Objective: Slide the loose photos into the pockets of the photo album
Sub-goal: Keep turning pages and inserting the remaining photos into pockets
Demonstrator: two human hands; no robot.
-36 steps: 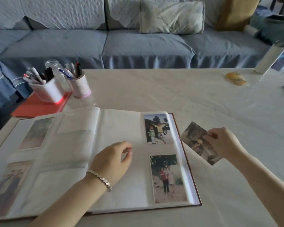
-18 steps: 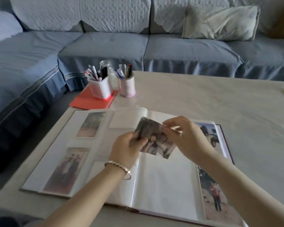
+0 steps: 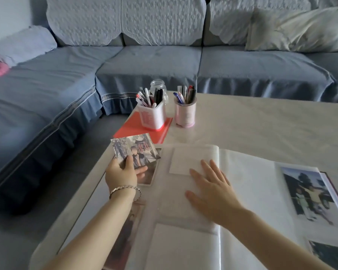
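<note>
Photo album (image 3: 248, 191) lies open and flat on pale table (image 3: 271, 123), with its spine running away from the person and its wide span side to side. Loose photo (image 3: 134, 147) is over the album's far-left corner, above the upper-left pocket. Its long axis runs roughly side to side, slightly skewed to the album's far edge. The picture top points away from the person, and its near edge is hidden by the hand.

The hands are apart. Left hand (image 3: 121, 174) grips the loose photo, thumb on its face and fingers underneath. There is a bracelet (image 3: 124, 189) on that wrist. Right hand (image 3: 213, 189) lies flat on the album's left page just left of the spine, with straight, spread fingers pressing the clear sheet.

A pocketed photo (image 3: 149, 173) sits under the loose one, standing portrait. Two more prints (image 3: 308, 195) show on the right page.

The album's left edge runs close to the table's left edge, with little margin. Bare tabletop lies past the album's far edge and to its right.

Past the far-left corner is a red folder (image 3: 141, 131), almost touching the album. On it stands a white pen holder (image 3: 151, 116). A pink pen cup (image 3: 184, 114) stands beside it and a glass jar (image 3: 158, 87) behind.

A blue-grey sofa (image 3: 144, 63) wraps round beyond the album's far and left sides, with a cream pillow (image 3: 300, 30) at far right.
</note>
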